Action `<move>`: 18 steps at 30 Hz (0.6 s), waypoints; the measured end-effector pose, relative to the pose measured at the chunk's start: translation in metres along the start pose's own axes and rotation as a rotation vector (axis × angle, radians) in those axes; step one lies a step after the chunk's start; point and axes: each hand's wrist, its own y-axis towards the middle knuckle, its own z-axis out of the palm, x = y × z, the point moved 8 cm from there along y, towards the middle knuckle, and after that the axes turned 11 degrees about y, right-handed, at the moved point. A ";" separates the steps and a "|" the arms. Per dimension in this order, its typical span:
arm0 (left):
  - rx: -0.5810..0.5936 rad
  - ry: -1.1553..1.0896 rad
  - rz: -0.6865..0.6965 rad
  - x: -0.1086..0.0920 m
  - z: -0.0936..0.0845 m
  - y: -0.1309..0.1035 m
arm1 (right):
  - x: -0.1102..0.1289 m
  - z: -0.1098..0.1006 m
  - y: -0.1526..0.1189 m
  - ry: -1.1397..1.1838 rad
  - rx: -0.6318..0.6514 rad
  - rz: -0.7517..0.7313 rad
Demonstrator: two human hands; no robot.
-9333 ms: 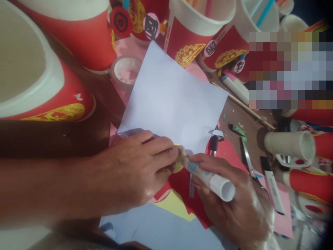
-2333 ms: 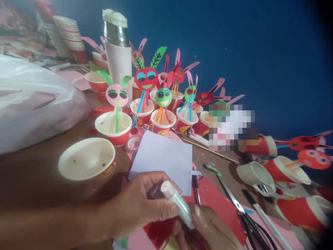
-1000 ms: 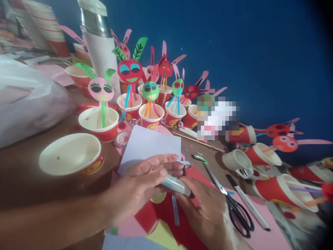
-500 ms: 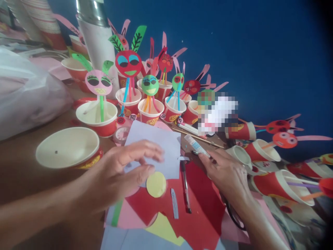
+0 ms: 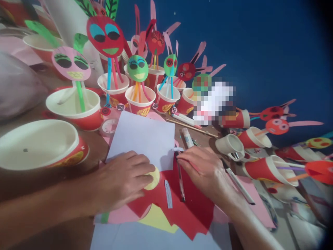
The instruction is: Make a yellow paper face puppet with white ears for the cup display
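My left hand (image 5: pixel 130 180) is over the papers, its fingers curled onto the edge of a yellow paper circle (image 5: pixel 154 178), partly covered. My right hand (image 5: pixel 203 166) pinches at the upper end of a clear-barrelled pen (image 5: pixel 181 189), which lies on a cut red paper sheet (image 5: pixel 192 215). Beyond the right fingers rests a white glue stick (image 5: pixel 186 137). A narrow pale strip with drawn marks (image 5: pixel 168 194) lies left of the pen. A pale blue-grey sheet (image 5: pixel 145 135) spreads beyond the circle.
Paper cups bearing paper-faced figures on straws, such as a green face (image 5: pixel 137 67), line the back. An open cup (image 5: pixel 36 144) sits at left. Thin sticks (image 5: pixel 195 127), a white mug (image 5: pixel 229 144) and a white marker (image 5: pixel 240 185) lie around the right hand.
My right hand has let go of the glue stick and moved to the pen. My left hand has come down from the air onto the yellow circle. The view has shifted closer.
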 end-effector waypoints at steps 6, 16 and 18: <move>0.011 0.010 0.025 -0.001 0.004 0.001 | 0.010 0.021 -0.005 0.119 0.252 0.054; -0.004 0.004 0.023 0.001 0.006 -0.002 | 0.015 0.042 -0.010 -0.011 0.423 0.073; -0.001 0.002 0.010 0.001 0.005 -0.002 | 0.016 0.044 -0.011 -0.013 0.431 0.069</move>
